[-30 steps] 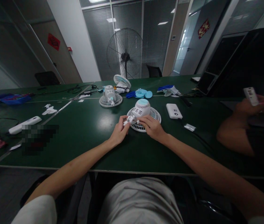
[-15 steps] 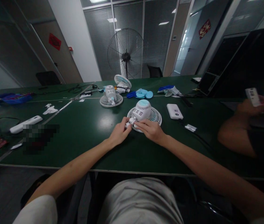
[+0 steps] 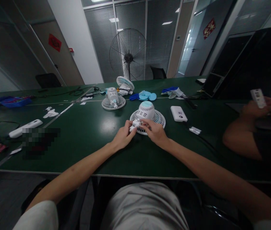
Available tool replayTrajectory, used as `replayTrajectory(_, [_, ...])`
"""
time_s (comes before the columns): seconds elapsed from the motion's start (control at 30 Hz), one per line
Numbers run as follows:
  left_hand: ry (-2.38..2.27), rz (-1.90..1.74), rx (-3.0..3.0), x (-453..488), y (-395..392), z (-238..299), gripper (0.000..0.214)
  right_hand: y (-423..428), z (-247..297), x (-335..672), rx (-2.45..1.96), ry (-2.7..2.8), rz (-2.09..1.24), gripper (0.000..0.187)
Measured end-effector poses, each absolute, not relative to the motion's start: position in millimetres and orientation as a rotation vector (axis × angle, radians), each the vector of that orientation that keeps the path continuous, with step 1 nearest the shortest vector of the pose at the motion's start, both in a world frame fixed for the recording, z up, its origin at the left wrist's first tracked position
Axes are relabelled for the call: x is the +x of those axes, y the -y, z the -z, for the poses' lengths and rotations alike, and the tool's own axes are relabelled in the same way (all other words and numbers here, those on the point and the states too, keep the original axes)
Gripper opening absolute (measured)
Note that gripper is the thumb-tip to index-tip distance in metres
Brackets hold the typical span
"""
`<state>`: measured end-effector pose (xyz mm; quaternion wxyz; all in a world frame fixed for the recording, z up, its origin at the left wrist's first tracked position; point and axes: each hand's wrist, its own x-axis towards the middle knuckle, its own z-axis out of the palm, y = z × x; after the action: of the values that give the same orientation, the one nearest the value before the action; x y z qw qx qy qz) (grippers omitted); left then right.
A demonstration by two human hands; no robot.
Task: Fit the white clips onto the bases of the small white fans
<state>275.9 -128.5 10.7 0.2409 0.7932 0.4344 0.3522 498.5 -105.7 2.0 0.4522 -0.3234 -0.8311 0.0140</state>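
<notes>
A small white fan head (image 3: 146, 110) lies grille-down on the green table, its rounded motor housing with a light-blue cap pointing up. At its near side is a small white plastic fan joint (image 3: 136, 123), partly covered by fingers. My left hand (image 3: 123, 135) is closed on the joint's left side, thumb and fingers pinching it. My right hand (image 3: 156, 131) has its fingers bent and pinched at the joint's right side, just over the grille's near rim. Exactly what the right fingertips grip is too small to make out.
Behind stand a similar fan head (image 3: 113, 97) and another fan (image 3: 125, 85), beside light-blue fan blades (image 3: 147, 95). To the right lie a white power bank (image 3: 179, 114) and a cable with a label (image 3: 195, 130). A co-worker's arm (image 3: 239, 127) rests at the right.
My right fingers have gone from lying stretched over the white joint to bent and pinched beside it. My left hand stays on the joint; the view shifts slightly.
</notes>
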Motion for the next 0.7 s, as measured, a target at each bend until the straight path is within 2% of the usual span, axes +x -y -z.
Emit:
replayTrajectory(0.13, [-1.194, -0.953, 2.189, 277, 130, -13, 0.031, 108, -8, 502, -0.838, 2.134, 0.002, 0.021])
replayTrajectory(0.23, [-1.211, -0.930, 2.220, 278, 131, -14, 0.031, 113, -14, 500, -0.896, 2.163, -0.020, 0.023])
replayTrajectory(0.43, [-1.249, -0.866, 2.264, 278, 131, -15, 0.028, 120, -27, 492, -1.136, 2.021, -0.440, 0.042])
replayTrajectory(0.57, [-1.261, -0.912, 2.244, 280, 130, -14, 0.027, 120, -35, 500, -1.160, 2.139, -0.118, 0.029])
replayTrajectory(0.7, [-1.263, -0.946, 2.232, 280, 129, -10, 0.033, 120, -39, 512, -0.994, 2.360, 0.165, 0.036])
